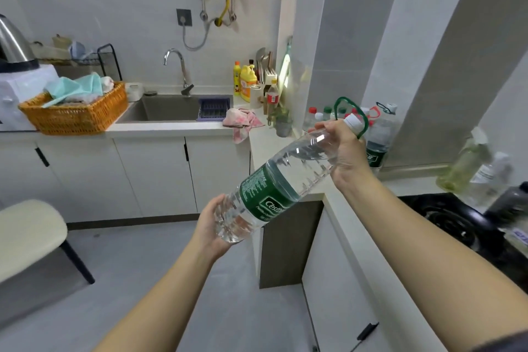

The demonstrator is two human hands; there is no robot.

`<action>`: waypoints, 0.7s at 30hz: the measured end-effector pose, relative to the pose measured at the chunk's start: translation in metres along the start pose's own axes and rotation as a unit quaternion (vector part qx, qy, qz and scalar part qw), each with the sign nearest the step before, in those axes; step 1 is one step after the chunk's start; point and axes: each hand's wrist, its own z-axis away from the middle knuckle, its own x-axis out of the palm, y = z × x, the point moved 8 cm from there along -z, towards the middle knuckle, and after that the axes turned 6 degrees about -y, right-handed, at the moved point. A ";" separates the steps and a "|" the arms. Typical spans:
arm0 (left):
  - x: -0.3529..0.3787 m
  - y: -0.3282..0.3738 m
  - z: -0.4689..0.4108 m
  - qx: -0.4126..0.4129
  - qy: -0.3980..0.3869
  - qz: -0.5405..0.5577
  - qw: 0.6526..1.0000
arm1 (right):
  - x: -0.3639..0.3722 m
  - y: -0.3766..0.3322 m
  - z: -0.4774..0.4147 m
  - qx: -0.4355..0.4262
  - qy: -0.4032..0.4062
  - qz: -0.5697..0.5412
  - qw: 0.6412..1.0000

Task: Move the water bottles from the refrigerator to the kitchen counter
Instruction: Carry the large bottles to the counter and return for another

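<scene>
**A large water bottle (274,188) is carried slantwise in both hands, to the right of the sink (168,111).**

The bottle is held in the air, not yet on the counter (265,146). Its capped end is raised toward the counter stretch right of the sink, and its base is lower and nearer the person. The base is cupped from below by the left hand (211,226), fingers curled round it, presumably to take the weight. The shoulder under the cap is gripped by the right hand (345,148), fingers (328,126) wrapped round it, seemingly to steer the tilt. A green carry loop (350,103) at the neck is left unused. Further right of the sink, other bottles (380,134) are stood together on the counter, so a place beside them is judged the likely goal.
</scene>
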 end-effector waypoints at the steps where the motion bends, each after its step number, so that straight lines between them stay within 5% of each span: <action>1: 0.006 0.006 -0.015 -0.007 -0.012 0.001 1.000 | 0.000 0.001 -0.013 -0.001 0.007 -0.005 1.000; 13: 0.040 0.020 -0.165 -0.097 -0.062 -0.010 0.993 | -0.004 0.014 -0.125 -0.034 0.090 0.054 0.994; 16: 0.047 0.011 -0.194 -0.083 -0.059 -0.096 0.990 | -0.008 0.011 -0.145 -0.053 0.092 0.085 0.991; 18: 0.049 0.018 -0.210 -0.032 -0.014 -0.282 0.959 | -0.015 0.014 -0.159 -0.058 0.102 0.114 0.987; 21: 0.070 0.025 -0.235 0.043 -0.038 -0.543 0.838 | -0.027 0.021 -0.181 -0.063 0.102 0.164 0.979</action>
